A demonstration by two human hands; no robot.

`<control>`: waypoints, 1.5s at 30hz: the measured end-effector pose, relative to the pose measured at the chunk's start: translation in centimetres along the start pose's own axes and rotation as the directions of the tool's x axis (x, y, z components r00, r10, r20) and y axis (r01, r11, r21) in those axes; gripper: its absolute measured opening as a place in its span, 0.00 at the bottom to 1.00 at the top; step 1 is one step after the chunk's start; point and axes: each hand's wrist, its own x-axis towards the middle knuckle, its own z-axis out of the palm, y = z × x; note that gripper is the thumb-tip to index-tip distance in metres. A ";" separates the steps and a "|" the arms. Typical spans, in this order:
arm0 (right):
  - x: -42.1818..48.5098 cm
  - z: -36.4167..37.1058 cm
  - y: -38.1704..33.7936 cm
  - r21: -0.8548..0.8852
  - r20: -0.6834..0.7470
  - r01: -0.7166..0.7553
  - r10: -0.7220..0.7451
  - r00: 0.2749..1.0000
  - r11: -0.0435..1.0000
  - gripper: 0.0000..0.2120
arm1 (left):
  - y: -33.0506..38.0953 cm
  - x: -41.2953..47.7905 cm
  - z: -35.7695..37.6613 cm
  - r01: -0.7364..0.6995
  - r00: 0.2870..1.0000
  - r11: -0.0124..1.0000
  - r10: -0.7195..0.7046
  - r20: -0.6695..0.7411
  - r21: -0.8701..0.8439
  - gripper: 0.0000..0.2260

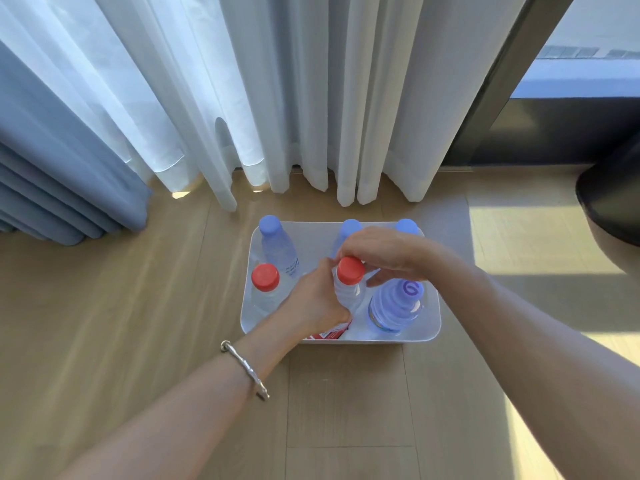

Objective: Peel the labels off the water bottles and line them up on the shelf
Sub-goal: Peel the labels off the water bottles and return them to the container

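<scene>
A white bin [433,327] stands on the wooden floor with several water bottles upright inside. My left hand [313,303] grips the body of a red-capped bottle [350,271] with a red label showing below my palm. My right hand [384,252] curls over that bottle's top, its fingertips pinching the neck beside the cap. Another red-capped bottle [265,277] stands at the bin's left. A blue-capped bottle [273,237] stands behind it, and two more blue caps [407,225] peek out behind my right hand. A blue bottle with a purple swirl [398,303] stands at the front right.
White sheer curtains [294,98] and a blue drape [52,168] hang right behind the bin. A dark round object [613,199] sits at the right edge by the window frame. Wooden floor [138,306] spreads left and in front of the bin.
</scene>
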 end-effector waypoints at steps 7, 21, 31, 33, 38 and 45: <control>-0.7 0.0 -1.3 -0.250 0.009 -0.037 0.040 0.999 0.968 0.12 | 2.2 -0.9 -3.9 -0.007 0.985 0.993 0.027 0.173 -0.118 0.38; -3.3 -0.6 -0.1 -0.676 -0.101 -0.305 0.325 0.940 0.670 0.25 | 3.0 -2.7 -5.8 -0.112 0.994 0.991 0.112 -0.005 -0.078 0.27; -10.0 -4.4 -7.2 -0.621 -0.202 -0.101 -0.035 0.979 0.777 0.15 | 5.1 -3.1 -5.9 -0.225 0.973 0.967 0.229 0.018 -0.118 0.33; -12.1 -4.9 -8.7 -0.618 -0.265 -0.064 -0.131 0.955 0.783 0.12 | 5.7 -3.2 -5.7 -0.263 0.960 0.949 0.275 0.049 -0.172 0.35; -15.0 -5.3 -10.1 -0.511 -0.388 0.137 -0.370 0.844 0.848 0.05 | 6.4 -2.7 -5.4 -0.374 0.927 0.856 0.328 -0.184 -0.358 0.38; -12.7 -4.1 -10.0 -0.289 -0.595 0.416 -0.503 0.627 0.862 0.08 | 5.9 -3.0 -6.4 -0.380 0.900 0.807 0.210 -0.381 -0.452 0.23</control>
